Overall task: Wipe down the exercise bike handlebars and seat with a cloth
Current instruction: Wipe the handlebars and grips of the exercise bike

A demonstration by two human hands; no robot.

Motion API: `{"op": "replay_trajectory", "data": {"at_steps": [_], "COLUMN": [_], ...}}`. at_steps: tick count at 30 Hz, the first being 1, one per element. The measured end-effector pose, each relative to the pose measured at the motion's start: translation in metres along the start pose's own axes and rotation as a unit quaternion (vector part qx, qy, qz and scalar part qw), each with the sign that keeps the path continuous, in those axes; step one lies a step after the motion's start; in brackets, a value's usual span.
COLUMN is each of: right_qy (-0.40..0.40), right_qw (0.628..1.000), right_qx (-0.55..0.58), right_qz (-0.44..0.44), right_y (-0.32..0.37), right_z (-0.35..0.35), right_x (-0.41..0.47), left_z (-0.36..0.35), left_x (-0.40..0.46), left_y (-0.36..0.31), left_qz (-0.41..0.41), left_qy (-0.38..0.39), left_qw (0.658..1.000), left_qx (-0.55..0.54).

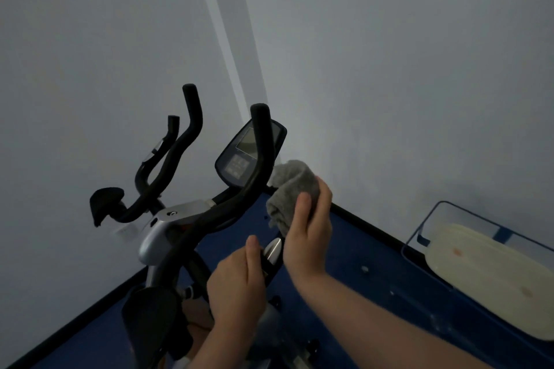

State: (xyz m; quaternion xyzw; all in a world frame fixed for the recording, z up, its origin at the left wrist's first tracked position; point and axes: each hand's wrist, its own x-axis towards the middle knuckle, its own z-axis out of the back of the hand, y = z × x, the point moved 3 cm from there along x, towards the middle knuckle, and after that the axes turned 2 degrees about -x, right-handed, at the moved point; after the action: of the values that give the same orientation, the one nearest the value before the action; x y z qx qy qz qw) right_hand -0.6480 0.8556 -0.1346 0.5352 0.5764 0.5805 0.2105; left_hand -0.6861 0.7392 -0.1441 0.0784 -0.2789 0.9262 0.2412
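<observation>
Near the bike's right handlebar (257, 165), the right hand (308, 231) grasps the cloth (290, 189); the left hand (236, 281) grips the bar lower. Wiping handlebars seems underway; next, press the cloth on the bar.

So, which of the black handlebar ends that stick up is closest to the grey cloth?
The thick right one, rising in front of the console; the cloth is just beside its bar. The others stand further left.

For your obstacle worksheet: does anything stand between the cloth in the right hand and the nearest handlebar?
Nothing visible does. The right hand grips the grey cloth just right of the nearest handlebar, with only open space between. The left hand holds that bar lower down, clear of that gap.
</observation>
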Motion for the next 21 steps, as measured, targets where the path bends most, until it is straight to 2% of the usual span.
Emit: {"op": "replay_trajectory", "data": {"at_steps": [2,5,8,13,15,17,19,21], "right_qy": [-0.015,0.013,0.046,0.107,0.147,0.208,0.267,0.316], "right_qw": [1.000,1.000,0.998,0.987,0.974,0.930,0.844,0.746], "right_qx": [0.010,0.022,0.003,-0.045,-0.085,-0.162,-0.226,-0.246], "right_qz": [-0.022,-0.009,0.046,0.114,0.152,0.256,0.406,0.531], "right_y": [-0.002,0.007,0.016,-0.005,-0.004,0.005,0.014,0.017], "right_z": [-0.002,-0.001,0.002,0.009,0.012,0.017,0.024,0.033], "right_x": [-0.008,0.021,0.037,0.009,0.019,0.037,0.052,0.063], "left_z": [0.000,0.002,0.001,0.000,0.000,0.001,0.002,0.000], "left_x": [0.000,-0.001,-0.002,-0.005,-0.005,-0.006,-0.008,-0.011], "left_y": [0.000,-0.001,-0.001,0.000,0.001,0.000,0.000,0.004], "left_qz": [-0.001,-0.003,-0.014,-0.011,-0.018,-0.030,-0.038,-0.011], "left_qy": [-0.002,-0.022,-0.058,-0.099,-0.121,-0.149,-0.180,-0.193], "left_qw": [1.000,1.000,0.998,0.994,0.992,0.988,0.982,0.979], "left_qx": [0.010,0.002,-0.016,-0.039,-0.043,-0.042,-0.044,-0.059]}}
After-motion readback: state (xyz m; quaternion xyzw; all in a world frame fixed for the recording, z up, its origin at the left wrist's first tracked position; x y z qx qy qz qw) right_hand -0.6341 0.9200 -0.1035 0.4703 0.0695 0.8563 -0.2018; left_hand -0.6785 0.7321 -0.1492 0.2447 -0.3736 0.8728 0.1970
